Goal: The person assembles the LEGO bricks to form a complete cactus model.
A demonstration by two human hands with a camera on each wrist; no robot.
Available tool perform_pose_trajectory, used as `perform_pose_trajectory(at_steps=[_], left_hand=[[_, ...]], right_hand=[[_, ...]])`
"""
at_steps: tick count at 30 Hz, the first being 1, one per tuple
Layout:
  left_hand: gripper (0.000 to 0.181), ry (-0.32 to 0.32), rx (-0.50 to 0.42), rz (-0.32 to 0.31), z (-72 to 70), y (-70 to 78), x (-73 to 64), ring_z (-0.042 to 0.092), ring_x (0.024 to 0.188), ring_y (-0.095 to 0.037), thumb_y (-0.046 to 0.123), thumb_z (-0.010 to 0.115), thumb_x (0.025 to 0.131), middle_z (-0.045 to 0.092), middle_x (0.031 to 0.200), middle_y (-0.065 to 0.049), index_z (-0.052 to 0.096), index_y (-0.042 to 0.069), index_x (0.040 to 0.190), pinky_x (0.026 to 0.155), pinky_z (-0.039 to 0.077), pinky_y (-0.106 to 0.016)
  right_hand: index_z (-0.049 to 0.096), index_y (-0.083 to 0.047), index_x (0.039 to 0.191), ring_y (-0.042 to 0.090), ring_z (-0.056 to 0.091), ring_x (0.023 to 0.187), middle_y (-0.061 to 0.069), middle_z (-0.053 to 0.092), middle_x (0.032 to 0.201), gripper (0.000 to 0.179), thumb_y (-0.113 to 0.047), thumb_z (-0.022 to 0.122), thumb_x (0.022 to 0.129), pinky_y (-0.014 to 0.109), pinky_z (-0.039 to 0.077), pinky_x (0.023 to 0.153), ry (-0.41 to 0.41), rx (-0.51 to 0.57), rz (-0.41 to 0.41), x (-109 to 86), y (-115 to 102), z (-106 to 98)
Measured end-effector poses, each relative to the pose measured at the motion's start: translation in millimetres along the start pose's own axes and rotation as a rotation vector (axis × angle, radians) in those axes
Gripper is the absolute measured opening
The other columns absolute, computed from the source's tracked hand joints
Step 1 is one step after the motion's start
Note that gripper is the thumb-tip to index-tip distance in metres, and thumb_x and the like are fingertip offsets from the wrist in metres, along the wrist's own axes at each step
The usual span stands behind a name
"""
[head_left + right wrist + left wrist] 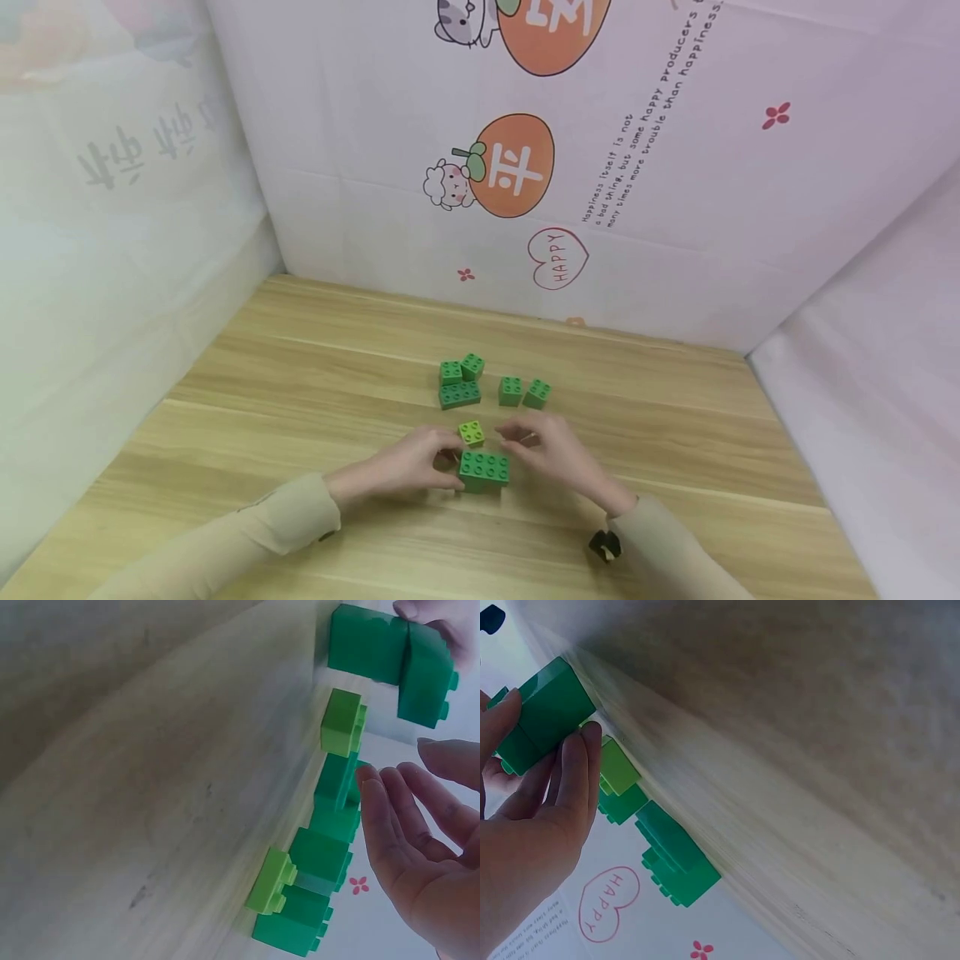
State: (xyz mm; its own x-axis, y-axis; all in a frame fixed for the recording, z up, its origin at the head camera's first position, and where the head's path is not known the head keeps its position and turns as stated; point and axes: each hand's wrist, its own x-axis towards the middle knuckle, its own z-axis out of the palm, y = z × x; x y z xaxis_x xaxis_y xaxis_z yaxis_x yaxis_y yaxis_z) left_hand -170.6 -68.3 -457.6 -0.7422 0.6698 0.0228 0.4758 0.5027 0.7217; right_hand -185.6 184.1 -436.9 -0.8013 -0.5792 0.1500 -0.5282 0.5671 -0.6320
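Observation:
My left hand [420, 458] grips the left end of a stack of green toy bricks [483, 471], thumb on the near side and fingers on the far side. In the right wrist view the stack's upper long brick [426, 675] sits on a deeper green piece [367, 645]. My right hand [553, 452] is just to the right of the stack, fingers loosely bent and apart from it, holding nothing. A lime-green brick [471, 432] stands just beyond the stack. Another lime brick [271, 881] shows in the right wrist view.
Farther back on the wooden table [337, 350] are a long green brick [460, 395], two square green bricks [451, 372] behind it and two more [511, 391] to the right. A printed cloth [360, 167] walls the back. A small black object [605, 546] is by the right sleeve.

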Motion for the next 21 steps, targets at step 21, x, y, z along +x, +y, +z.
perform_pose_trajectory(at_steps=[21], left_hand=[[0.030,0.017,-0.006,0.035,-1.1,-3.5,-5.7,0.065,0.096,-0.005,0.020,0.080,0.082,0.073,0.105,0.002,0.071,0.011,0.109,0.088,0.057,-0.020]], right_hand=[[0.066,-0.001,0.118,0.023,0.071,0.098,0.013,0.072,0.112,0.031,-0.004,0.071,0.087,0.028,0.061,0.085,-0.122,-0.051,0.046,28.2,-1.6,8.5]])
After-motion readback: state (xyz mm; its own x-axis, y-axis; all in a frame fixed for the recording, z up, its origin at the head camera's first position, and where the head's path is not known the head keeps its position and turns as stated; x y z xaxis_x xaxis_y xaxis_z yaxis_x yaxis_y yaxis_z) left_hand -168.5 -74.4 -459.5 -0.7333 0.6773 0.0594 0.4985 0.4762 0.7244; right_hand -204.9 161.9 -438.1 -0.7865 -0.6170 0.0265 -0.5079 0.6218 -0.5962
